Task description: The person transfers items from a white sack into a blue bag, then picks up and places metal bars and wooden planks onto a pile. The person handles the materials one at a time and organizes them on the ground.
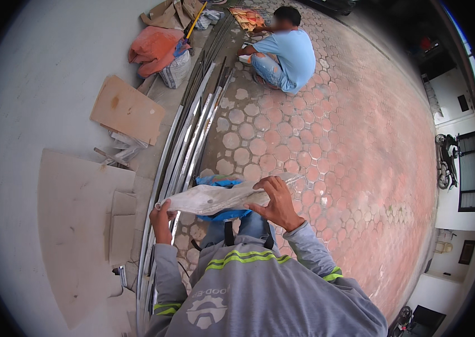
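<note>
A whitish, crumpled plastic sack [209, 199] stretches crosswise in front of my body. My left hand [161, 223] pinches its narrow left end between thumb and fingers. Toward the other end, my right hand [281, 206] curls over the sack, fingers across the top and thumb along the lower side. Beyond my right fingers the tip of the sack trails out over the paving. A bright blue bag or sheet [225, 215] shows below the sack, partly covered by it, just ahead of my legs.
Long metal bars [184, 140] run along the wall at my left. Flat boards [128, 109] and a large pale panel [80, 224] lean there. An orange cloth [156, 48] lies on a sack [175, 70]. A person in light blue [290, 56] squats ahead on paving [338, 146].
</note>
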